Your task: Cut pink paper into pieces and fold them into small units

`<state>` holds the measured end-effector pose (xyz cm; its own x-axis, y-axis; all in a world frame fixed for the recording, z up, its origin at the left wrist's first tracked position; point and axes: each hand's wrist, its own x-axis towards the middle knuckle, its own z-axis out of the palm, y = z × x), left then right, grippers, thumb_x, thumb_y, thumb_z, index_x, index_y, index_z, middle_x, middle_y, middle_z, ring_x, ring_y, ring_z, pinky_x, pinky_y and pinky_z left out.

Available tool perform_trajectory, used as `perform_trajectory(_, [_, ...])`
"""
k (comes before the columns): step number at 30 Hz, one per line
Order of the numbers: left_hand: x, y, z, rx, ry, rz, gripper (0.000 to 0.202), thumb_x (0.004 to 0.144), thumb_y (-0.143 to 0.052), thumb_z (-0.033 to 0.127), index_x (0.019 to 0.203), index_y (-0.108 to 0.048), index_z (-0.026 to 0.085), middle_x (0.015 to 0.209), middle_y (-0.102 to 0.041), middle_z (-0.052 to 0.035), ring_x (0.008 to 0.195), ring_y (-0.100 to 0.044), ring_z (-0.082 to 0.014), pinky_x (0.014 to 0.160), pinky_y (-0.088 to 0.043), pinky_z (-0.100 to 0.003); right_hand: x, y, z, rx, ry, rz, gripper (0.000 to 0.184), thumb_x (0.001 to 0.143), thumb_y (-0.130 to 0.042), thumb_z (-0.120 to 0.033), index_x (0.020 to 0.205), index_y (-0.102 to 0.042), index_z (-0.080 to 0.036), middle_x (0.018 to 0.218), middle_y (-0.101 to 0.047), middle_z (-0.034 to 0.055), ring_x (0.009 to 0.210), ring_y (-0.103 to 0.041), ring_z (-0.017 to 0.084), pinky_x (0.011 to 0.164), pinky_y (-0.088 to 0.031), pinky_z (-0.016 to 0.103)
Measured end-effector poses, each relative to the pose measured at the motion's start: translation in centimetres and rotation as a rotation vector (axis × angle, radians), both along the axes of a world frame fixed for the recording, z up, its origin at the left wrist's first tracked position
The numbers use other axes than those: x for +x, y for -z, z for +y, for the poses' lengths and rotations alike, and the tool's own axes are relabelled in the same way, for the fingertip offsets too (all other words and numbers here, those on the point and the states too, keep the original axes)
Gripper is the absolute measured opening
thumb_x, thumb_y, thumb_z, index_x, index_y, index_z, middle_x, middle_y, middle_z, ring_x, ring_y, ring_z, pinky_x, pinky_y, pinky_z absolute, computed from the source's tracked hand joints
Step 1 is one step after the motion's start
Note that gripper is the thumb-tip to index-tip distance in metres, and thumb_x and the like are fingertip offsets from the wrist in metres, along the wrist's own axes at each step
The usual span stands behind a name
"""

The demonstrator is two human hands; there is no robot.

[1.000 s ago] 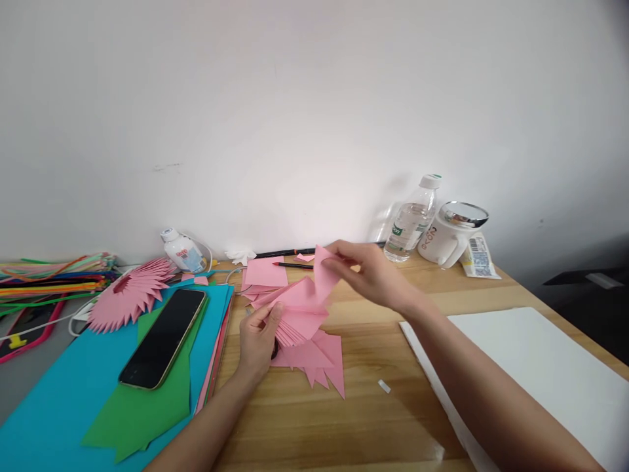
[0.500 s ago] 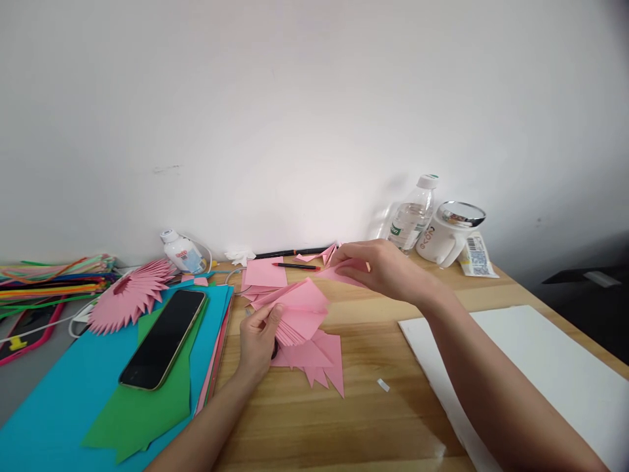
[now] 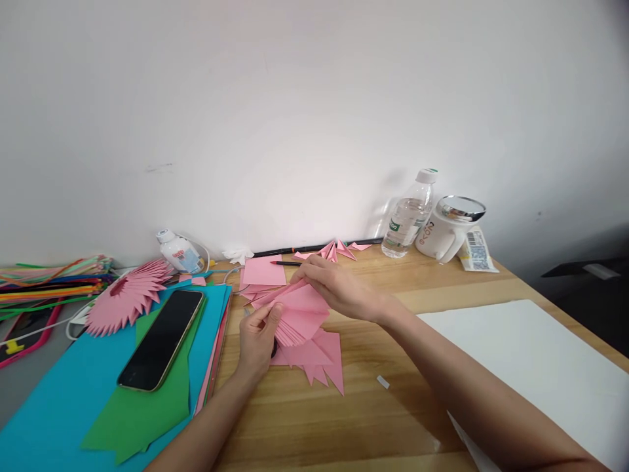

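A bundle of pleated pink paper (image 3: 307, 311) is pinched between the thumb and fingers of my left hand (image 3: 258, 331), its folds fanning out to the right. My right hand (image 3: 334, 285) is closed at the bundle's upper edge, its fingers bent over the pink paper; the fingertips are partly hidden. Just beneath, pointed pink paper pieces (image 3: 331, 360) lie on the table, and a dark object, mostly covered, shows beside my left hand. Behind the hands are square pink sheets (image 3: 265, 272) with a pencil (image 3: 287, 263) across them.
At left, a phone (image 3: 162, 341) rests on green paper (image 3: 147, 419) over blue sheets (image 3: 44, 393), near a pink pleated ring (image 3: 128, 298) and pipe cleaners (image 3: 63, 278). A bottle (image 3: 405, 223) and lidded mug (image 3: 445, 229) stand back right. White board (image 3: 531, 367) lies at right.
My right hand has moved left and slightly down, from a separate pink piece beside the pencil onto the upper edge of the pleated bundle. My left hand keeps its hold.
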<state>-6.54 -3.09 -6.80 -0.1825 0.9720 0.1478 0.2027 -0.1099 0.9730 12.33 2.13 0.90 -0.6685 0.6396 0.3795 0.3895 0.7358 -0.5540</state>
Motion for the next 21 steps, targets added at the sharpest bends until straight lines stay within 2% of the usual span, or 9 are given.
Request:
perform_trajectory(4, [0.1,-0.3,0.0,-0.011,-0.034,-0.008,0.036,0.074,-0.06,0.048,0.055,-0.054,0.018,0.046,-0.035,0.0044,0.047,-0.037,-0.0102,0.042,-0.031,-0.021,-0.7,0.6,-0.2,-0.084,0.01,0.07,0.025,0.096,-0.031,-0.024,0.111,-0.05,-0.019,0.104,-0.051,0.0086,0.1,-0.05,0.017,0.091,-0.042,0.037])
perform_trajectory(6, [0.0,-0.4,0.0,-0.011,-0.05,-0.006,0.038,0.074,-0.06,0.048,0.053,-0.053,0.018,0.045,-0.036,0.0044,0.046,-0.037,-0.0099,0.041,-0.031,-0.021,-0.9,1.1,-0.1,-0.096,-0.005,0.103,0.026,0.092,-0.043,-0.029,0.115,-0.048,-0.02,0.114,-0.048,0.0102,0.11,-0.046,0.019,0.096,-0.04,0.04])
perform_trajectory(8, [0.1,-0.4,-0.1,0.003,-0.068,0.014,0.036,0.075,-0.059,0.047,0.055,-0.057,0.017,0.045,-0.039,0.0043,0.045,-0.039,-0.0097,0.041,-0.032,-0.021,-1.0,1.8,0.3,-0.074,-0.028,0.13,0.034,0.084,-0.056,-0.025,0.116,-0.048,-0.02,0.119,-0.046,0.0116,0.117,-0.043,0.021,0.097,-0.039,0.041])
perform_trajectory(11, [0.2,-0.4,-0.4,0.084,-0.132,0.154,0.027,0.074,-0.062,0.042,0.069,-0.068,0.017,0.047,-0.049,0.0031,0.044,-0.043,-0.0103,0.041,-0.037,-0.022,-0.9,2.5,0.9,-0.085,-0.063,0.143,0.038,0.08,-0.055,-0.011,0.116,-0.05,-0.021,0.118,-0.054,0.0102,0.111,-0.05,0.021,0.091,-0.043,0.039])
perform_trajectory(14, [0.2,-0.3,-0.9,0.291,-0.198,0.429,0.019,0.075,-0.062,0.031,0.084,-0.073,0.019,0.053,-0.06,0.0011,0.043,-0.048,-0.0103,0.045,-0.043,-0.022,-0.5,2.7,1.3,-0.181,-0.023,0.107,0.04,0.082,-0.053,-0.012,0.121,-0.048,-0.021,0.108,-0.064,0.008,0.092,-0.061,0.019,0.077,-0.048,0.034])
perform_trajectory(15, [0.1,-0.3,-1.0,0.385,-0.183,0.514,0.018,0.077,-0.06,0.027,0.087,-0.073,0.019,0.061,-0.065,-0.0011,0.048,-0.053,-0.0113,0.05,-0.047,-0.023,-0.3,2.7,1.5,-0.208,-0.002,0.099,0.039,0.082,-0.054,-0.013,0.12,-0.048,-0.02,0.102,-0.066,0.0075,0.088,-0.063,0.019,0.074,-0.048,0.032])
perform_trajectory(17, [0.0,-0.4,-1.2,0.58,-0.123,0.627,0.021,0.08,-0.055,0.019,0.093,-0.071,0.02,0.084,-0.071,-0.0065,0.071,-0.064,-0.0158,0.068,-0.052,-0.026,0.2,2.6,1.8,-0.221,0.036,0.091,0.032,0.083,-0.054,-0.015,0.115,-0.051,-0.018,0.093,-0.068,0.0062,0.085,-0.064,0.018,0.072,-0.047,0.03])
perform_trajectory(19, [-0.2,-0.6,-1.1,0.718,-0.093,0.671,0.024,0.082,-0.052,0.014,0.098,-0.069,0.019,0.102,-0.069,-0.0095,0.095,-0.064,-0.0199,0.084,-0.05,-0.031,0.8,2.4,2.0,-0.177,0.089,0.065,0.023,0.083,-0.054,-0.017,0.106,-0.056,-0.017,0.088,-0.068,0.0049,0.08,-0.063,0.017,0.069,-0.045,0.028])
perform_trajectory(21, [-0.3,-0.7,-1.0,0.728,-0.16,0.676,0.025,0.083,-0.051,0.013,0.1,-0.068,0.019,0.104,-0.068,-0.0091,0.097,-0.063,-0.0204,0.083,-0.05,-0.032,1.2,2.1,2.1,-0.132,0.128,0.029,0.013,0.083,-0.057,-0.021,0.095,-0.059,-0.017,0.078,-0.065,0.002,0.069,-0.059,0.015,0.06,-0.042,0.025])
